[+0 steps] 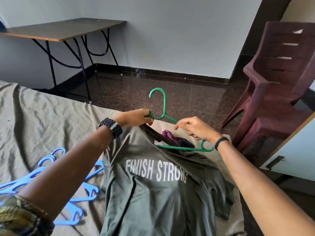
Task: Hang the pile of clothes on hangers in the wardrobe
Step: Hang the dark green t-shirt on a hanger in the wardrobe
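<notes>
Green plastic, the hanger is held over the collar of a dark olive T-shirt printed "FINISH STRONG", which lies spread on the bed. The left hand, a black watch on its wrist, curls its fingers round the hanger's left shoulder together with the collar edge. The right hand, a dark band on its wrist, pinches the hanger's right arm with thumb and fingertips. Both forearms reach forward from the near edge, converging on the collar. The hook points up and away, toward the floor beyond the bed. Purple and dark clothes lie just past the collar. Blue hangers lie in a heap on the bed at near left. A folding table stands far left, and a maroon plastic chair stands at right.
</notes>
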The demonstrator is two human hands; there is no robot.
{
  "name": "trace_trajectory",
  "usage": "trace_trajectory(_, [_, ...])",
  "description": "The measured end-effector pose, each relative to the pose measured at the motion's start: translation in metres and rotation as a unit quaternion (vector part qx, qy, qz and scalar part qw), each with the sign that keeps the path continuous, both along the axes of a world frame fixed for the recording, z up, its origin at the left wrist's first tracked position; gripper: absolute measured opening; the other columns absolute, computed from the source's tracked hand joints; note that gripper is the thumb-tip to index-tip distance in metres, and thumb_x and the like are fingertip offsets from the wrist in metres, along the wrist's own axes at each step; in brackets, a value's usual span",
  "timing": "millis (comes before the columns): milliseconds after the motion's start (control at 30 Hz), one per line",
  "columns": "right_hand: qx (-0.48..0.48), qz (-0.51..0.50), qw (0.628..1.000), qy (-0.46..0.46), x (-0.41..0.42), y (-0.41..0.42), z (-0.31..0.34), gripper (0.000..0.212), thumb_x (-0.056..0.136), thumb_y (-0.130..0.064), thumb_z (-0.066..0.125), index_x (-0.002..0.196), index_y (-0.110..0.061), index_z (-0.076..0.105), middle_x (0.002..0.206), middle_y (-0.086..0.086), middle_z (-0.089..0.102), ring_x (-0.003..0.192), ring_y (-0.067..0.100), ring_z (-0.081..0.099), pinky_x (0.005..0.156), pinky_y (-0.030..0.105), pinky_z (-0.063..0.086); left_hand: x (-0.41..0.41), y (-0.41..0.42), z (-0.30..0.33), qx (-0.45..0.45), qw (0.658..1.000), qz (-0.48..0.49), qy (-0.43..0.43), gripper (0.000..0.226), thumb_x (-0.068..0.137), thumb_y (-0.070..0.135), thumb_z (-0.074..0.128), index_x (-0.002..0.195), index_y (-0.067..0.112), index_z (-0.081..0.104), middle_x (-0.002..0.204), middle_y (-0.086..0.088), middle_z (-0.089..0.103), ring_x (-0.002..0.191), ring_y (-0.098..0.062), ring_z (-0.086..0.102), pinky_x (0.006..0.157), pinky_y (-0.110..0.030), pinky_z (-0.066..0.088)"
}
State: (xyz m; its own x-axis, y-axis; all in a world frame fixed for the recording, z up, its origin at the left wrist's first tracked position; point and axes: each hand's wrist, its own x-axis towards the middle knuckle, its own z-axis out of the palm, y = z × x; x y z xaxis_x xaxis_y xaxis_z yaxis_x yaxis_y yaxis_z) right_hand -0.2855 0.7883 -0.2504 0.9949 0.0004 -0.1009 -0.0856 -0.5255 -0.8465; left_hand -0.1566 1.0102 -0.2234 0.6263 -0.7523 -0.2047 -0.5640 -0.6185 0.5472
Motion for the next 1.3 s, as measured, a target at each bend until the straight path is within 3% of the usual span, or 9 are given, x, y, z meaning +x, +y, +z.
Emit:
trace_trajectory(133, [-0.117,-0.018,0.992,-0.046,0.013,0.014,-0.009,0.021,0.095,-0.038,0.054,0.087,-0.029,0.07,0.048,-0.014,0.052,0.047,0.004,0.045,0.056,0.026,0.04,0.003,0.021,-0.016,-0.089,0.99,0.032,0.105,0.012,0.099,0.018,0.049,0.09,0.011,0.054,0.069,0.0,0.052,0.061,-0.011,0.049,0.06,-0.021,0.044])
trace_trajectory(233, [-0.229,-0.065,0.965,-0.108,0.02,0.019,-0.024,0.02,0.092,-0.035,0.058,0.107,-0.024,0.068,0.097,-0.003,0.062,0.092,0.011,0.055,0.084,0.03,0.043,0.007,0.031,-0.033,-0.126,0.985,0.08,0.091,0.023,0.101,0.024,0.043,0.086,0.011,0.055,0.061,-0.001,0.045,0.052,-0.012,0.045,0.055,-0.025,0.041])
trace_trajectory(400, [-0.158,-0.279,0.899,-0.297,0.005,0.019,-0.046,0.018,0.082,0.002,0.051,0.076,-0.007,0.065,0.084,0.005,0.056,0.076,0.019,0.054,0.07,0.031,0.043,0.015,0.04,-0.046,-0.135,0.978,0.149,0.051,0.027,0.101,0.023,0.042,0.081,0.015,0.057,0.058,-0.001,0.047,0.053,-0.017,0.05,0.063,-0.034,0.042])
trace_trajectory(467, [-0.149,-0.231,0.929,-0.247,-0.003,0.023,-0.058,0.025,0.081,0.005,0.05,0.073,-0.007,0.07,0.079,0.005,0.057,0.065,0.014,0.051,0.065,0.028,0.04,0.015,0.041,-0.046,-0.145,0.976,0.151,0.057,0.023,0.101,0.022,0.043,0.085,0.015,0.058,0.057,0.0,0.046,0.053,-0.017,0.049,0.06,-0.032,0.043])
trace_trajectory(567, [-0.191,-0.057,0.977,-0.072,-0.011,0.033,-0.077,0.04,0.089,-0.001,0.044,0.109,-0.021,0.073,0.088,-0.003,0.054,0.063,0.001,0.047,0.07,0.019,0.036,0.011,0.04,-0.043,-0.153,0.975,0.146,0.066,0.018,0.101,0.022,0.044,0.093,0.013,0.057,0.056,0.0,0.043,0.051,-0.015,0.046,0.055,-0.024,0.044])
trace_trajectory(700, [-0.281,0.008,0.958,0.056,-0.011,0.037,-0.092,0.037,0.097,-0.018,0.04,0.127,-0.029,0.06,0.118,0.002,0.057,0.112,0.021,0.054,0.099,0.033,0.041,0.008,0.043,-0.039,-0.136,0.979,0.142,0.049,0.018,0.1,0.02,0.045,0.089,0.015,0.057,0.056,-0.002,0.048,0.052,-0.016,0.048,0.061,-0.029,0.042])
trace_trajectory(833, [-0.332,-0.041,0.942,0.014,-0.01,0.034,-0.087,0.016,0.094,-0.032,0.053,0.102,-0.022,0.061,0.106,0.0,0.062,0.102,0.023,0.057,0.075,0.029,0.04,0.01,0.05,-0.037,-0.106,0.984,0.143,0.004,0.021,0.1,0.016,0.044,0.083,0.017,0.056,0.054,-0.004,0.051,0.051,-0.018,0.049,0.063,-0.03,0.042])
trace_trajectory(967, [-0.363,-0.071,0.928,0.036,-0.008,0.034,-0.079,0.026,0.09,-0.041,0.059,0.079,-0.02,0.049,0.089,0.003,0.058,0.084,0.024,0.054,0.065,0.03,0.036,0.012,0.056,-0.036,-0.083,0.988,0.13,-0.029,0.026,0.099,0.012,0.044,0.078,0.022,0.055,0.051,-0.003,0.05,0.046,-0.018,0.048,0.06,-0.029,0.043])
trace_trajectory(1300, [-0.313,-0.208,0.927,-0.011,-0.008,0.019,-0.073,0.012,0.089,-0.02,0.062,0.083,-0.013,0.07,0.087,0.014,0.066,0.089,0.038,0.061,0.068,0.034,0.044,0.009,0.062,-0.022,-0.033,0.994,0.07,-0.075,0.017,0.096,0.009,0.051,0.088,0.021,0.061,0.052,0.004,0.053,0.04,-0.001,0.047,0.059,-0.024,0.041])
